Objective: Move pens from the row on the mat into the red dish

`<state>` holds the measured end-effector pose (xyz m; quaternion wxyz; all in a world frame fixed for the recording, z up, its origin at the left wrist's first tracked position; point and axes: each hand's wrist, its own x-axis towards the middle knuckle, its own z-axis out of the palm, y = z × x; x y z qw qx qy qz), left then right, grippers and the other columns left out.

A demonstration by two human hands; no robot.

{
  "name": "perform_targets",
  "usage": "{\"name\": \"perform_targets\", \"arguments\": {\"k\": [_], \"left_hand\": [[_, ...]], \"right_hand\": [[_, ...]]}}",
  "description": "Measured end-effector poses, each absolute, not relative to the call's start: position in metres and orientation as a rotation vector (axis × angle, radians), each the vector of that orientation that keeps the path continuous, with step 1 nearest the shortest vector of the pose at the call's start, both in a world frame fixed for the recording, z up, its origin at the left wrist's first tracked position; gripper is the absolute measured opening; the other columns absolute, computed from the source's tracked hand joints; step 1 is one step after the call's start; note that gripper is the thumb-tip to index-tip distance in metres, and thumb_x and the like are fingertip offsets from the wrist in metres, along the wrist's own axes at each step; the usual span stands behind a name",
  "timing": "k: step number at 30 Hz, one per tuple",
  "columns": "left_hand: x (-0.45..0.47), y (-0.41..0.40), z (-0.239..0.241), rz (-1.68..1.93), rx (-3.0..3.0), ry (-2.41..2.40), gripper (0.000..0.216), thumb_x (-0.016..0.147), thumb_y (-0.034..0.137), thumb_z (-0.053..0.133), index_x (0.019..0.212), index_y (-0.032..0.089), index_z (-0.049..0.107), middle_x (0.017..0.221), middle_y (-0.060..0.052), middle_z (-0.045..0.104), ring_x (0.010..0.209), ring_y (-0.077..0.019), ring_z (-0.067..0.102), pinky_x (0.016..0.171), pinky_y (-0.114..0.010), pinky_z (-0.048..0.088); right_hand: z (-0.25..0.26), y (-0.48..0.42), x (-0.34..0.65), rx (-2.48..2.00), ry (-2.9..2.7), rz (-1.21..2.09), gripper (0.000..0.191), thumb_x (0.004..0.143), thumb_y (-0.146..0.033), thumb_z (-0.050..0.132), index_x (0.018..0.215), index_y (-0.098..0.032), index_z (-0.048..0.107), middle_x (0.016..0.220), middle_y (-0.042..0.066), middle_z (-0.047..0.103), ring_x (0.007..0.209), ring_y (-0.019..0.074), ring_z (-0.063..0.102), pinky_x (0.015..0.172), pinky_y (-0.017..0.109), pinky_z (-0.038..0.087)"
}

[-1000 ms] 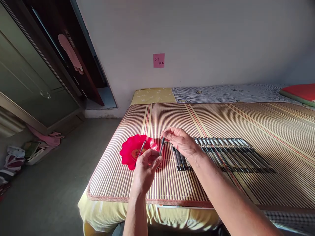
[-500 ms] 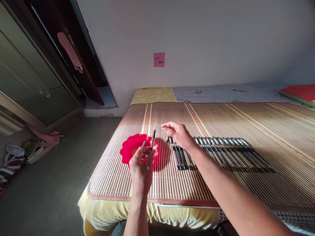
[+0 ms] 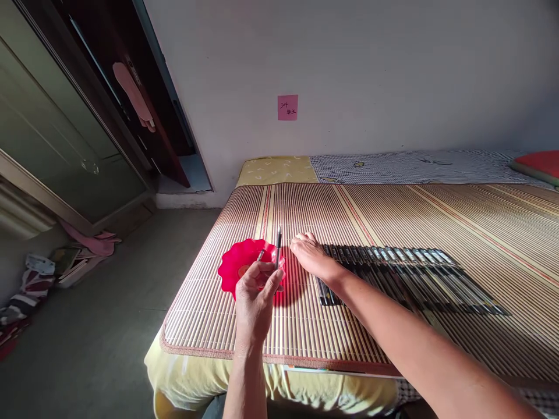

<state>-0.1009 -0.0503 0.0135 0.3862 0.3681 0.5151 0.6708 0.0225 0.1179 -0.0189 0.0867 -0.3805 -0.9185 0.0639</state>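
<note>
My left hand (image 3: 258, 285) is closed around an uncapped pen (image 3: 278, 247), held nearly upright with its tip pointing up. Behind it lies a red scalloped dish (image 3: 227, 265). A small silvery piece (image 3: 261, 255) shows above the left fingers; whether it lies in the dish or is held, I cannot tell. My right hand (image 3: 309, 253) is lowered to the mat at the left end of a row of dark pens (image 3: 406, 285). Its fingers are curled down together, and whatever they pinch is hidden. Pen caps (image 3: 388, 254) line the row's far side.
The striped bamboo mat (image 3: 205, 314) covers a bed with a yellow sheet (image 3: 196, 378). A pink note (image 3: 287, 107) is stuck on the wall. Books and cloth (image 3: 76, 262) lie on the floor at left. A red pillow (image 3: 539, 163) rests at the far right.
My right hand has come down from above the mat to its surface, over the small pieces left of the row. My left hand still holds the pen over the dish. The view has shifted slightly.
</note>
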Motion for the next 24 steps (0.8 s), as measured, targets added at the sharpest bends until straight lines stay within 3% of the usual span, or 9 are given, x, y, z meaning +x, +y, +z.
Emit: {"name": "perform_targets", "arguments": {"k": [3, 5, 8, 11, 16, 18, 20, 22, 24], "left_hand": [[-0.102, -0.051, 0.013, 1.712, 0.945, 1.314, 0.035, 0.074, 0.044, 0.090, 0.086, 0.016, 0.072, 0.074, 0.000, 0.068, 0.063, -0.0114, 0.063, 0.061, -0.022, 0.058], [-0.103, -0.051, 0.013, 1.708, 0.953, 1.322, 0.034, 0.075, 0.044, 0.089, 0.086, 0.016, 0.072, 0.074, 0.000, 0.068, 0.063, -0.0116, 0.063, 0.061, -0.022, 0.057], [-0.104, -0.051, 0.011, 1.696, 0.969, 1.337, 0.032, 0.078, 0.044, 0.087, 0.086, 0.017, 0.072, 0.072, 0.001, 0.066, 0.063, -0.0122, 0.063, 0.061, -0.023, 0.057], [-0.103, -0.050, 0.006, 1.659, 1.008, 1.351, 0.030, 0.082, 0.045, 0.084, 0.089, 0.018, 0.073, 0.072, 0.001, 0.065, 0.063, -0.0126, 0.064, 0.062, -0.023, 0.056], [-0.093, -0.047, 0.002, 1.549, 1.102, 1.304, 0.027, 0.087, 0.044, 0.080, 0.093, 0.019, 0.074, 0.075, 0.001, 0.064, 0.065, -0.0131, 0.062, 0.062, -0.024, 0.052], [-0.088, -0.047, 0.002, 1.492, 1.141, 1.301, 0.026, 0.087, 0.043, 0.079, 0.093, 0.019, 0.074, 0.072, 0.001, 0.063, 0.065, -0.0136, 0.060, 0.062, -0.025, 0.049], [-0.083, -0.046, 0.003, 1.430, 1.197, 1.336, 0.024, 0.087, 0.042, 0.078, 0.094, 0.019, 0.076, 0.070, 0.001, 0.062, 0.065, -0.0143, 0.058, 0.062, -0.025, 0.046], [-0.080, -0.046, 0.004, 1.377, 1.264, 1.388, 0.023, 0.088, 0.041, 0.076, 0.095, 0.019, 0.077, 0.070, 0.000, 0.062, 0.066, -0.0147, 0.057, 0.062, -0.025, 0.044], [-0.079, -0.044, 0.004, 1.335, 1.323, 1.435, 0.024, 0.089, 0.042, 0.074, 0.096, 0.020, 0.078, 0.071, 0.000, 0.064, 0.067, -0.0149, 0.056, 0.063, -0.026, 0.044]], "right_hand": [[-0.018, 0.125, 0.022, -1.066, -2.671, 0.270, 0.030, 0.100, -0.005, 0.049, 0.086, -0.013, 0.074, 0.101, 0.018, 0.075, 0.110, 0.0305, 0.064, 0.107, 0.054, 0.041], [-0.014, 0.126, 0.027, -1.029, -2.602, 0.338, 0.021, 0.101, -0.008, 0.053, 0.096, -0.014, 0.072, 0.102, 0.014, 0.075, 0.103, 0.0258, 0.068, 0.101, 0.049, 0.049], [-0.003, 0.116, 0.044, -0.857, -2.253, 0.774, 0.008, 0.101, -0.021, 0.062, 0.106, -0.017, 0.067, 0.104, 0.010, 0.075, 0.093, 0.0203, 0.071, 0.087, 0.041, 0.058], [0.009, 0.093, 0.068, -0.662, -1.783, 1.247, 0.021, 0.093, -0.036, 0.074, 0.102, -0.019, 0.065, 0.098, 0.007, 0.075, 0.089, 0.0197, 0.073, 0.083, 0.038, 0.060], [0.007, 0.054, 0.102, -0.667, -1.466, 1.396, 0.023, 0.091, -0.041, 0.078, 0.101, -0.023, 0.070, 0.095, 0.005, 0.076, 0.084, 0.0180, 0.073, 0.085, 0.038, 0.060], [-0.001, 0.048, 0.111, -0.679, -1.378, 1.385, 0.022, 0.090, -0.042, 0.078, 0.103, -0.024, 0.074, 0.096, 0.004, 0.076, 0.082, 0.0170, 0.071, 0.084, 0.037, 0.060], [-0.007, 0.047, 0.118, -0.710, -1.315, 1.359, 0.025, 0.090, -0.044, 0.078, 0.107, -0.025, 0.077, 0.093, 0.003, 0.075, 0.070, 0.0134, 0.065, 0.069, 0.032, 0.056], [-0.009, 0.049, 0.124, -0.748, -1.286, 1.323, 0.026, 0.087, -0.045, 0.080, 0.104, -0.025, 0.077, 0.086, 0.001, 0.073, 0.056, 0.0096, 0.051, 0.051, 0.027, 0.044], [-0.004, 0.051, 0.130, -0.781, -1.287, 1.265, 0.024, 0.082, -0.043, 0.084, 0.094, -0.024, 0.075, 0.078, -0.001, 0.070, 0.053, 0.0089, 0.045, 0.047, 0.026, 0.035]]}}
